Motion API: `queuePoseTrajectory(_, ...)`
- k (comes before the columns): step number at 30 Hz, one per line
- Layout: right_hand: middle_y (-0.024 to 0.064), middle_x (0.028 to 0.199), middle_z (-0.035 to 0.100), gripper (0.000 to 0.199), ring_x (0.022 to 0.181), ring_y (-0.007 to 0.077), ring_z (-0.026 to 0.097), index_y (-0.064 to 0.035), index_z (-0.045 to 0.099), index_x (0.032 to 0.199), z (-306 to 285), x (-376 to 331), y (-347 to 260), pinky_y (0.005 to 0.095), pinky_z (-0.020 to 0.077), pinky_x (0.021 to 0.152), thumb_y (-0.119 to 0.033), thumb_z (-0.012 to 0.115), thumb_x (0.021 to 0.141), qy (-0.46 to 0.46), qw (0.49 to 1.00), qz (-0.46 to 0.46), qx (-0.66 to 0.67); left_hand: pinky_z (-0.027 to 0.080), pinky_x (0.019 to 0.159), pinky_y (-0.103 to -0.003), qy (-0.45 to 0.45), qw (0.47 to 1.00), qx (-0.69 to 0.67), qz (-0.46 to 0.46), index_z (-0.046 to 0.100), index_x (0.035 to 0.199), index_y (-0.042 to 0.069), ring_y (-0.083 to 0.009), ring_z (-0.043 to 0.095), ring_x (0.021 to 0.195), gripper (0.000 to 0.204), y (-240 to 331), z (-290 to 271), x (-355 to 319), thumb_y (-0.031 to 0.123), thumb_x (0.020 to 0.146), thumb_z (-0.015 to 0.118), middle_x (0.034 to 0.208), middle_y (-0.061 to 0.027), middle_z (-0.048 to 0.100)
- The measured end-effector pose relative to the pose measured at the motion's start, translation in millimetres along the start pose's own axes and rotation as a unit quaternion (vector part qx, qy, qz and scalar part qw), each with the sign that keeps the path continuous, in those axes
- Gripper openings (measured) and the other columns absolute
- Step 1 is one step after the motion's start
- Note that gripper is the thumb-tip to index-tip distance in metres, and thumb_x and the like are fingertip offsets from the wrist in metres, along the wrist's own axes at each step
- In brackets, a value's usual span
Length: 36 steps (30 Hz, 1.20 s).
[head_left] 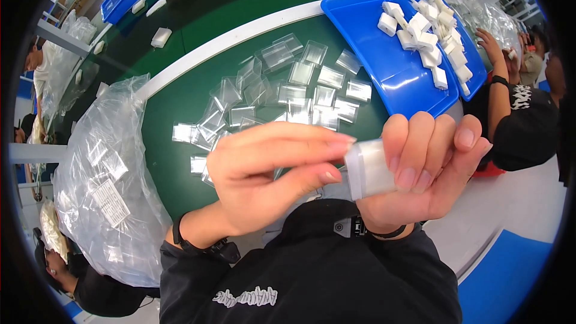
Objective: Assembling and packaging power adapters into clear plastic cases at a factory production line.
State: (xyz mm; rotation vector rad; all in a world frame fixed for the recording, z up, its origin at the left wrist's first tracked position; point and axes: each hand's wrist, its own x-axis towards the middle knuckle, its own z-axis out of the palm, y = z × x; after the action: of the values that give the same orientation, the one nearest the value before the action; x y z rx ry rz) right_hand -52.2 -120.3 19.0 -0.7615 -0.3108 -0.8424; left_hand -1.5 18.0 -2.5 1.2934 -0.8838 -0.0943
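My right hand (429, 165) grips a small white block wrapped in a clear plastic pouch (369, 169), held close under the camera. My left hand (270, 171) pinches the pouch's open end with thumb and fingertips. Both hands hover above the near edge of a green table (180, 99). Several small empty clear pouches (288, 93) lie scattered on the green surface behind my hands.
A blue tray (375, 54) with several white blocks (429, 39) stands at the back right. A big clear bag of pouches (105, 180) sits on the left. Another person's hand (492, 45) works at the right; other people sit at the left edge.
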Motion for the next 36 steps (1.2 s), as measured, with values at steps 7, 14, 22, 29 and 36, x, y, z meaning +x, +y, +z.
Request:
queuePoseTrajectory(7,-0.0039,0.055,0.034,0.026,0.047,0.0062,0.035,-0.0096,0.042,0.093,-7.0,-0.4,-0.8,0.0215,0.0308,0.049,-0.031,0.028,0.102,-0.110,0.990,0.085,-0.016,0.054,0.065,-0.029,-0.026,0.996,-0.062,-0.056,0.069,0.086,-0.006,-0.0227,0.066,0.074,0.018,2.4,-9.2,7.6,0.001,0.071,0.075,0.084,-0.0195,0.067)
queuePoseTrajectory(14,0.0008,0.054,0.039,0.027,0.043,0.0123,0.039,-0.0068,0.041,0.095,-3.5,0.6,14.0,0.0284,0.0369,0.047,-0.031,0.032,0.101,0.042,0.997,-0.014,-0.056,0.053,0.079,-0.030,-0.034,0.999,-0.004,-0.042,0.060,0.108,-0.010,-0.0227,0.062,0.096,0.048,0.0,-1.7,6.0,0.007,0.068,0.081,0.107,-0.0218,0.062)
queuePoseTrajectory(22,0.0108,0.109,0.045,0.048,0.111,0.0333,0.045,-0.0123,0.043,0.103,-26.0,-6.0,18.8,0.0443,0.0406,0.093,-0.056,0.052,0.087,-0.093,0.983,-0.097,-0.122,0.053,0.084,-0.031,0.018,0.995,-0.095,-0.038,0.054,0.117,-0.009,-0.0233,0.065,0.097,0.061,-0.1,4.9,-2.3,0.002,0.063,0.083,0.113,-0.0190,0.060)
queuePoseTrajectory(29,0.0157,0.105,0.048,0.046,0.096,0.0375,0.059,-0.0064,0.045,0.101,-43.9,-14.6,26.5,0.0424,0.0558,0.077,-0.043,0.066,0.082,-0.121,0.904,-0.245,-0.330,0.051,0.088,-0.032,0.006,0.983,-0.163,-0.087,0.052,0.118,-0.010,-0.0253,0.063,0.101,0.063,-1.0,3.3,-1.9,-0.001,0.064,0.082,0.115,-0.0198,0.058)
queuePoseTrajectory(36,0.0158,0.106,0.049,0.039,0.093,0.0382,0.061,-0.0053,0.045,0.103,-38.7,-23.4,28.9,0.0408,0.0578,0.077,-0.036,0.063,0.085,-0.132,0.889,-0.232,-0.373,0.052,0.086,-0.030,0.072,0.973,-0.199,-0.090,0.053,0.116,-0.011,-0.0223,0.064,0.096,0.055,3.2,8.9,-3.2,-0.004,0.068,0.078,0.110,-0.0203,0.060)
